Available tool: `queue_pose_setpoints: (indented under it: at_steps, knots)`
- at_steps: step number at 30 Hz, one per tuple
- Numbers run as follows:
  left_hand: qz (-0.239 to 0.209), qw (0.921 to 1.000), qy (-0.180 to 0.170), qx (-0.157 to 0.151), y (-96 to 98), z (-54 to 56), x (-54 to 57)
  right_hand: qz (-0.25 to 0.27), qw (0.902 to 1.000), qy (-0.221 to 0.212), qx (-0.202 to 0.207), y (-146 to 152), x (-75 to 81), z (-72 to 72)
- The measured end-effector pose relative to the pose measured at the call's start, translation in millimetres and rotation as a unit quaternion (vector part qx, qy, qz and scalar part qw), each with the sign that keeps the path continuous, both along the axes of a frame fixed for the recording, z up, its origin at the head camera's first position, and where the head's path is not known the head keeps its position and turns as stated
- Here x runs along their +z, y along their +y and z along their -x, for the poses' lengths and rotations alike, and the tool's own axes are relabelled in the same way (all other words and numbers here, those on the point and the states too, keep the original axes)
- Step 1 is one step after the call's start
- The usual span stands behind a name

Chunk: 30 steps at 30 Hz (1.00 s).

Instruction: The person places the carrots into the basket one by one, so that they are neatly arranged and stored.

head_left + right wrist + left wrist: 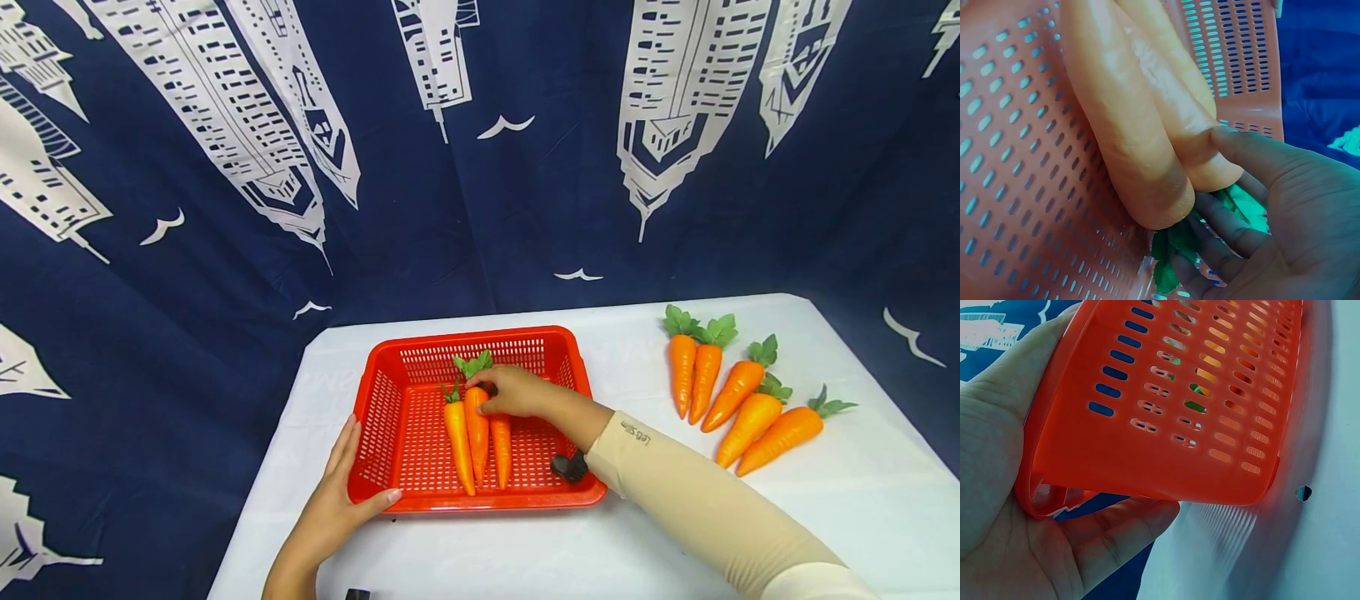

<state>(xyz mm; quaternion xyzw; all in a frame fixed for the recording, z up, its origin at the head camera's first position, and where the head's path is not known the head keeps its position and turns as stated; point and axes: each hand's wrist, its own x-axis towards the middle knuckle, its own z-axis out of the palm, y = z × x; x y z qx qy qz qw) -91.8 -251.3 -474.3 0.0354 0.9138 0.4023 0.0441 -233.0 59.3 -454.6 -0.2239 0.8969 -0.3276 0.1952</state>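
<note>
A red perforated plastic basket point(427, 503) holds three orange carrots with green leaf tops. My left hand point(335, 500) grips its front left corner, with the thumb on the front rim and the fingers along the left side. In the left wrist view the thumb and fingers are spread around the basket's corner point(1104, 462). Inside, my right hand point(516, 392) pinches the middle carrot point(477, 433) near its leafy end. Left of it lies another carrot point(459, 446), and the third carrot point(503, 458) is partly covered by the hand. Green leaves point(1169, 256) show under my right fingers.
Several more carrots point(738, 392) lie fanned out on the white table point(465, 558), right of the basket. A small black device point(570, 467) shows under the right forearm at the basket's front right corner. Behind the table hangs a navy cloth point(465, 233) with white building prints.
</note>
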Motion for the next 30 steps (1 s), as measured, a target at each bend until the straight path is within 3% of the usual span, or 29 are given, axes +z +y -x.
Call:
queue_pose_setpoints:
  at_steps: [7, 15, 23, 30]
  knots:
    - [0.008, 1.0000, 0.001, -0.001, 1.0, 0.6, 1.7, -0.003, 0.9997, 0.014, 0.018, -1, -3.4, 0.1]
    - [0.010, 0.9999, 0.003, -0.006, 0.5, 0.0, 2.6, 0.002, 0.9996, 0.027, 0.000, 2, -1.4, 0.9]
    - [0.014, 0.9999, 0.005, -0.009, 0.3, -0.4, 3.1, 0.075, 0.9956, 0.049, -0.028, 6, 14.5, 2.9]
    - [0.013, 0.9999, 0.000, -0.008, 1.4, 0.2, 2.1, 0.172, 0.9821, 0.044, -0.064, 25, 39.3, 5.3]
